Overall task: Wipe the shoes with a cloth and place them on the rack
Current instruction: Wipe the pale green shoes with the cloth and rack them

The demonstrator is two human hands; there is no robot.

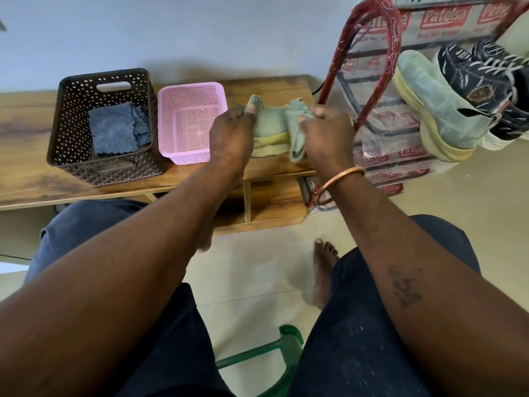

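One pale-green shoe (270, 126), yellow-soled, green cloth (296, 146)

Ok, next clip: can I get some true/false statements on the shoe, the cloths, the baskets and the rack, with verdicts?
1. The left hand holds a pale green knit shoe with a yellow sole. True.
2. The right hand holds nothing. False: it grips a green cloth against that shoe.
3. The blue-grey folded cloths lie in the pink basket. False: they lie in the brown perforated plastic basket.
4. The red-framed rack already bears shoes. True: a second pale green shoe and dark lace-up sneakers.
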